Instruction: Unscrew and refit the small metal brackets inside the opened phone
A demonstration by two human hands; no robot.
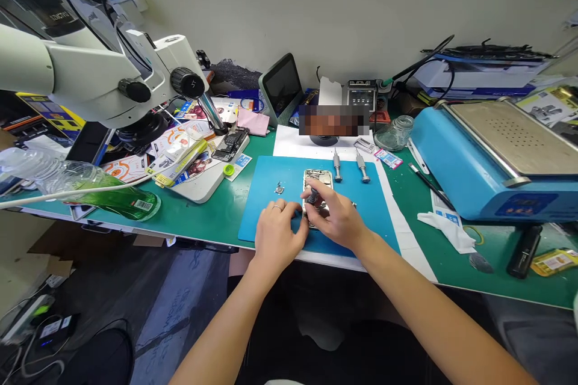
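Underlying hands (pixel 280 231): blue mat (pixel 257 198), green table (pixel 223 210).

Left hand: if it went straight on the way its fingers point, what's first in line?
Most likely the open phone; its edge sits right by the left hand. Can't tell whether they already touch.

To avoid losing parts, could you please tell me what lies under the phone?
The blue mat shows around the opened phone; whatever lies directly beneath is hidden.

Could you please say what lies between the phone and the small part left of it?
The head view shows only bare blue mat between phone and small part.
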